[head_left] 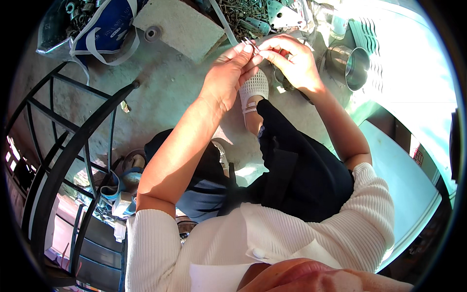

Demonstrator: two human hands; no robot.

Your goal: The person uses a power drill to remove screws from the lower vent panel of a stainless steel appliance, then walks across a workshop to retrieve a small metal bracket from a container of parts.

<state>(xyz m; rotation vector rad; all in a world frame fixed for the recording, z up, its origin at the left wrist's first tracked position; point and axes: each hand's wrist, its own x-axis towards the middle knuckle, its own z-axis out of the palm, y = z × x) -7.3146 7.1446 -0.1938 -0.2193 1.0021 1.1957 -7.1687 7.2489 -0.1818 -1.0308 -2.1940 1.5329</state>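
Note:
Out in front of me, above my outstretched shoe, both hands meet at a small, thin metal piece. My left hand is closed, pinching it between thumb and fingers. From the other side, my right hand also pinches at it with thumb and forefinger. It looks slender and pointed, like a nail or screw, but it is too small to name surely. Just beyond the hands lies a heap of loose screws and small metal parts, with a white perforated metal plate on its right side.
A pale stone block lies beyond my left hand, with a blue bag farther left. A steel pot stands by the light table on the right. Black metal railings curve along the left.

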